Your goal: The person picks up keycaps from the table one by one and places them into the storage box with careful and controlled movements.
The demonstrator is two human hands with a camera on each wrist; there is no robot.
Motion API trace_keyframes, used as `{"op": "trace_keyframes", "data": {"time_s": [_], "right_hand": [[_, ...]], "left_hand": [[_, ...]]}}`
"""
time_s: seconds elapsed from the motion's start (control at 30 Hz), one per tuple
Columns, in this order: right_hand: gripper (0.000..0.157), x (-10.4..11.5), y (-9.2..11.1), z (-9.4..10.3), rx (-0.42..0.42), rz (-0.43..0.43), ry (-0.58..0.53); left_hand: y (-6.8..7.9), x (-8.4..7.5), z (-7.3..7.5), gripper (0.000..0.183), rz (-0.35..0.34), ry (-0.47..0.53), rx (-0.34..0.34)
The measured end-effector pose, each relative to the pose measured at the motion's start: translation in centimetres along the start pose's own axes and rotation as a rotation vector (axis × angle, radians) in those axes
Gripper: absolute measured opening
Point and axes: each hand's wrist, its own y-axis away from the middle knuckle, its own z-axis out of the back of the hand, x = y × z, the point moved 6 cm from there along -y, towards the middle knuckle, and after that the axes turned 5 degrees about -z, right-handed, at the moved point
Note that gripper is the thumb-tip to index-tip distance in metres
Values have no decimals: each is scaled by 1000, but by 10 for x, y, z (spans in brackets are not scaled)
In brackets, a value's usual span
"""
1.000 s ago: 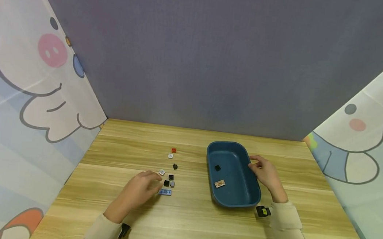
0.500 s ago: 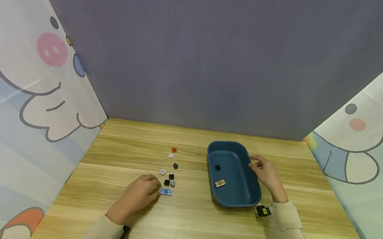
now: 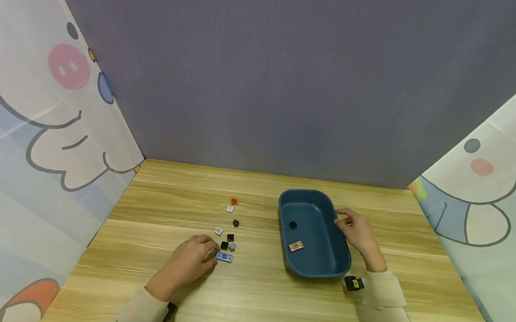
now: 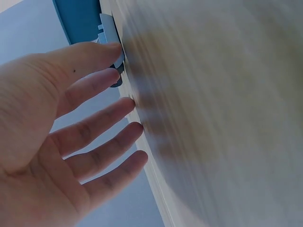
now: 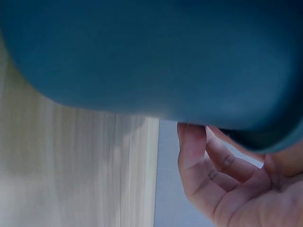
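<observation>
Blue tile (image 3: 224,257), left hand's (image 3: 188,258) 3 o'clock, turned slightly clockwise since half second ago; flat on surface (image 3: 249,303), so apparently only nudged. Left fingers loosely spread, firm hold unclear. Right hand (image 3: 357,233) pinches blue bin's (image 3: 320,258) 3-o'clock rim.

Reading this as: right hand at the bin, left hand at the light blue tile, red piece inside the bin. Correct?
Not quite: the red piece isn't inside the bin. The head view shows it on the table, left of the bin. The right hand and left hand, at the light blue tile, are as you say.
</observation>
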Motion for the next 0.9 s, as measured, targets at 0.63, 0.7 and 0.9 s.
{"op": "trace_keyframes", "data": {"time_s": [0.63, 0.7, 0.9], "right_hand": [[36, -3, -3, -3, -1, 1, 8], [35, -3, -3, -3, -1, 1, 7], [35, -1, -2, -2, -9, 6, -6]], "left_hand": [[-2, -4, 4, 17, -12, 51, -18], [-4, -6, 8, 19, -24, 56, -47], [-19, -17, 20, 24, -78, 35, -122]]}}
